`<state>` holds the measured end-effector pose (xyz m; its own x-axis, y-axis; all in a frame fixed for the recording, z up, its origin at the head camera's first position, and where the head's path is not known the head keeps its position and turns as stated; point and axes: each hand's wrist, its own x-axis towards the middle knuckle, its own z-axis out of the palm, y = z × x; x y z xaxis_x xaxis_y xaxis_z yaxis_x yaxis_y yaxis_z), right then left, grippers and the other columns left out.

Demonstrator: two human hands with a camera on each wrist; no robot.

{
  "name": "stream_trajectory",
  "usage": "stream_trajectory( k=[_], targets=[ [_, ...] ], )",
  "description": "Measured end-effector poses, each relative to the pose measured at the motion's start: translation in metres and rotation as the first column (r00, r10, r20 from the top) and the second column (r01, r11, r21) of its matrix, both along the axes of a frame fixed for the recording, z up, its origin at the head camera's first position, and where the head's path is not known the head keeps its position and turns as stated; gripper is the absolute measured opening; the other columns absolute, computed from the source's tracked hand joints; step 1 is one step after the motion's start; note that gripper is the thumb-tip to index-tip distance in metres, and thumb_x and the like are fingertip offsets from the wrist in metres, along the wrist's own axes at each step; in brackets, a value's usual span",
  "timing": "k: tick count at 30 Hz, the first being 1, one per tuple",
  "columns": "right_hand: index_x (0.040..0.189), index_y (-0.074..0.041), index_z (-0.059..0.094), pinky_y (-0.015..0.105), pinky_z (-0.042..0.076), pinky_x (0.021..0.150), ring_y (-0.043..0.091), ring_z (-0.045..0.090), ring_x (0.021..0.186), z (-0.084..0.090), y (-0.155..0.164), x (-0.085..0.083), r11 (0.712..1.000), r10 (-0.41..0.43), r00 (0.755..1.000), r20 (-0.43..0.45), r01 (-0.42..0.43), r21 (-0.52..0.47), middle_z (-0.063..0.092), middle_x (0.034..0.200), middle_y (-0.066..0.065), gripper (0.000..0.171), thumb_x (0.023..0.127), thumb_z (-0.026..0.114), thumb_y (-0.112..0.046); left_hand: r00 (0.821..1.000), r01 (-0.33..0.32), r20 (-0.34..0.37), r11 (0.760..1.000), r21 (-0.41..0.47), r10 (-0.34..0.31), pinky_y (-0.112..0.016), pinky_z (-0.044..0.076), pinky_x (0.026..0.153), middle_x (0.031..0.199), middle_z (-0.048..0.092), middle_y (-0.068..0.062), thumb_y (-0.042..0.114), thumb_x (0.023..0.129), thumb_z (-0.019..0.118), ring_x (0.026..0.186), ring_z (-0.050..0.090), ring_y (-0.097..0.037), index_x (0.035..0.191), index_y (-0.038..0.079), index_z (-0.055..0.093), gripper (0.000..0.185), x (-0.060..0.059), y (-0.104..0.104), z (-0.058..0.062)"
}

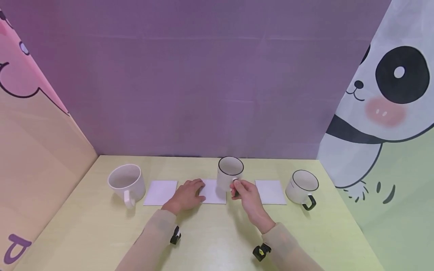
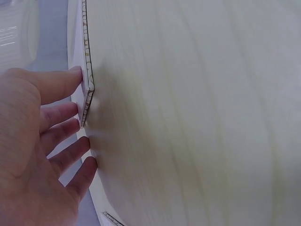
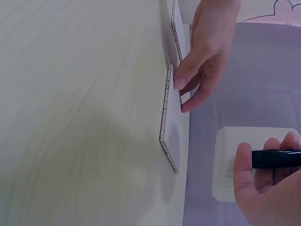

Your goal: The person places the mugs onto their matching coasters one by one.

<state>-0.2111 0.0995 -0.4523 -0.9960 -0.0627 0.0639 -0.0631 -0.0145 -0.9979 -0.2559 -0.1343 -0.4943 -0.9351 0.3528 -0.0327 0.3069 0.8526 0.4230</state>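
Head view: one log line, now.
right hand: grips raised mug by handle | left hand: touches middle white square | left mug, right mug: on table

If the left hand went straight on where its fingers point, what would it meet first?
Probably the mug held in the right hand, though it looks raised, so the left hand might pass underneath, across the middle white square.

The right hand (image 1: 250, 197) holds a black-rimmed mug (image 1: 225, 180).
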Motion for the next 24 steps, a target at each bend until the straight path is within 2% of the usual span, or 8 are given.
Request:
stream_trajectory(
  k=[13,24],
  targets=[
    [0.100,0.012,0.064,0.026,0.055,0.071,0.016,0.057,0.075,-0.0059,-0.0042,-0.0029,1.000,0.007,0.999,0.033,-0.007,0.003,0.059,0.079,0.003,0.026,0.106,0.050,-0.009,1.000,-0.008,0.004,1.000,0.006,0.008,-0.057,0.037,0.112,0.150,0.050,-0.012,0.026,0.095,0.070,0.138,0.043,-0.037,0.140,0.006,0.058,0.050,0.0007,0.0003,-0.0010],
    [0.101,0.013,0.063,0.026,0.055,0.071,0.016,0.057,0.075,-0.0072,-0.0090,-0.0006,1.000,0.021,1.000,0.017,-0.022,0.020,0.059,0.080,0.004,0.027,0.106,0.051,-0.010,1.000,-0.006,-0.014,1.000,-0.007,0.006,-0.057,0.039,0.111,0.149,0.051,-0.012,0.027,0.095,0.071,0.137,0.044,-0.037,0.138,0.005,0.059,0.050,0.0000,0.0002,-0.0036]
  ],
)
